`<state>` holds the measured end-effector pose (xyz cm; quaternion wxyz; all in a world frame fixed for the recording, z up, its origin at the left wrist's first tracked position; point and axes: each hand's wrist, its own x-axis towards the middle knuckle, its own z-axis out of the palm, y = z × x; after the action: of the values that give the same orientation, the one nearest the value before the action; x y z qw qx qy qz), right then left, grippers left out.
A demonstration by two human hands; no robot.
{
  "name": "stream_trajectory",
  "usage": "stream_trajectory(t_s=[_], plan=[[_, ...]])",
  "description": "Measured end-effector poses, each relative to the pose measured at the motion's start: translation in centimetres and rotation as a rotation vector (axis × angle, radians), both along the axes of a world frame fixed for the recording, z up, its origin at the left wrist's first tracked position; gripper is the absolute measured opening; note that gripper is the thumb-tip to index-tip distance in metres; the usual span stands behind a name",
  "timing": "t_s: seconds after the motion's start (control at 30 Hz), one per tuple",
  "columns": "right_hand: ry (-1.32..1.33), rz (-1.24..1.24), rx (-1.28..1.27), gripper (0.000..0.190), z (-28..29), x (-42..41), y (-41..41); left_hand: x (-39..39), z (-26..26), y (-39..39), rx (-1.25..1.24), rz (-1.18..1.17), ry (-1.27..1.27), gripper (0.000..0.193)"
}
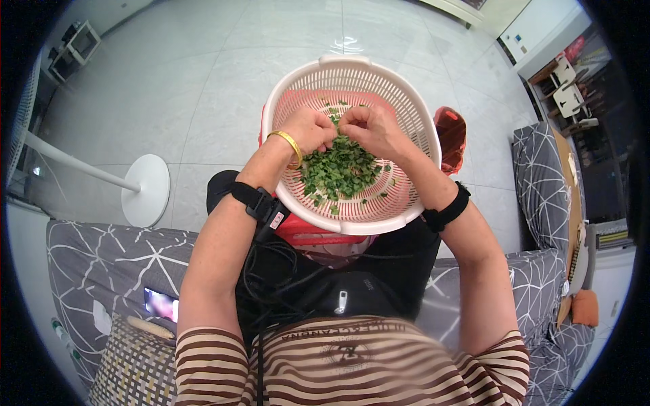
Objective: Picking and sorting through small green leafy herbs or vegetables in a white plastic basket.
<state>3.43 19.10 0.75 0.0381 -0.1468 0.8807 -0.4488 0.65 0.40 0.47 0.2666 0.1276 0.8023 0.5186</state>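
A white plastic colander basket [350,227] rests over my lap, with something red showing under it and through its slots. Green leaf pieces [339,170] lie heaped in its middle, with scattered bits around them. Above the heap, inside the rim, my left hand [310,131] has its thumb and fingers pinched together. My right hand [369,129] meets it from the other side, thumb and forefinger pinched close to the left fingertips. A small bit of green shows between the two hands; which fingers hold it is hard to tell.
A red plastic bag [450,139] stands just right of the colander. To the left is the round white base [145,190] of a floor stand. On the grey patterned sofa [122,254] lie a lit phone [161,304] and a woven-pattern cushion [134,360]. Black cords [269,269] cross my lap.
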Motion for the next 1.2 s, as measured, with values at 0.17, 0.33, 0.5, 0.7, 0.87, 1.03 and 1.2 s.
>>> stream_trajectory(t_s=[0.17, 0.33, 0.5, 0.7, 0.87, 1.03, 1.2], plan=[[-0.075, -0.004, -0.123, 0.012, -0.6, -0.3, 0.1, 0.1, 0.2, 0.1, 0.049, 0.053, -0.030, 0.010], [0.000, -0.021, -0.041, 0.013, 0.5, 0.2, -0.3, 0.1, 0.5, 0.0, 0.072, 0.048, -0.039, 0.010], [0.097, -0.008, 0.018, 0.013, 0.6, 0.4, -0.3, 0.0, 0.3, 0.1, 0.071, 0.059, -0.079, 0.013], [0.235, 0.003, 0.162, 0.014, 1.1, 0.9, -0.7, -0.1, 0.2, 0.0, 0.075, 0.029, -0.056, 0.014], [0.267, -0.008, 0.224, 0.011, 1.4, 1.3, -1.3, 0.0, 0.3, 0.0, 0.094, 0.027, -0.073, 0.015], [0.525, -0.019, 0.246, 0.009, 0.8, 1.2, -1.4, 0.0, 0.6, -0.1, 0.203, 0.047, -0.142, 0.014], [0.530, -0.061, 0.257, 0.007, 0.7, 0.7, -0.8, -0.1, 0.8, -0.3, 0.142, 0.025, -0.182, 0.015]])
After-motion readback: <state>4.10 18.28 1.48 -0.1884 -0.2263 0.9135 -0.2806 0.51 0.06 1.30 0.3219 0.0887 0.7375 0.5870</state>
